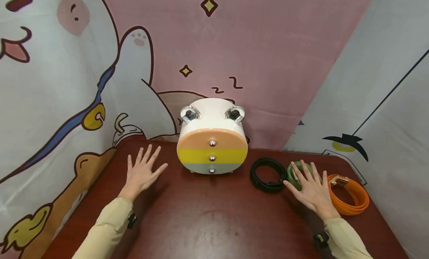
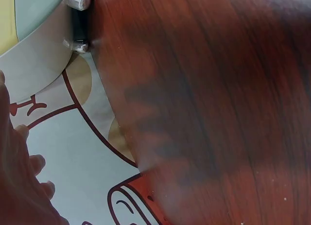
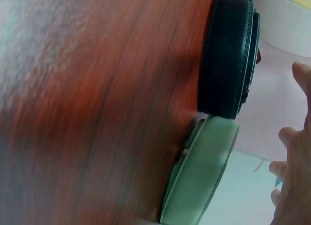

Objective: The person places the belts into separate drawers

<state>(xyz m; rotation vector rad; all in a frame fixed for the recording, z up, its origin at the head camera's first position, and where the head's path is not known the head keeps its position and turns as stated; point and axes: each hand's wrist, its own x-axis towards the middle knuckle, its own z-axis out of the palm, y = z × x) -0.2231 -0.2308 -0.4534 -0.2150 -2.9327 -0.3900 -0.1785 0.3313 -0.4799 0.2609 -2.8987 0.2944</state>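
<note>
Two hands [image 1: 140, 174] [image 1: 313, 193] hover near three belts [image 1: 268, 187] [image 3: 204, 171] [image 1: 356, 201] — all coiled — and one box [image 1: 231, 155].

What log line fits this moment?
left hand: empty, near white rounded box | right hand: empty, near coiled green belt | flanking: coiled black belt, coiled orange belt

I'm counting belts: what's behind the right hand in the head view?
Beyond the right hand, part of a coiled green belt and some tabletop show; the belt's stretch behind the fingers is covered.
</note>
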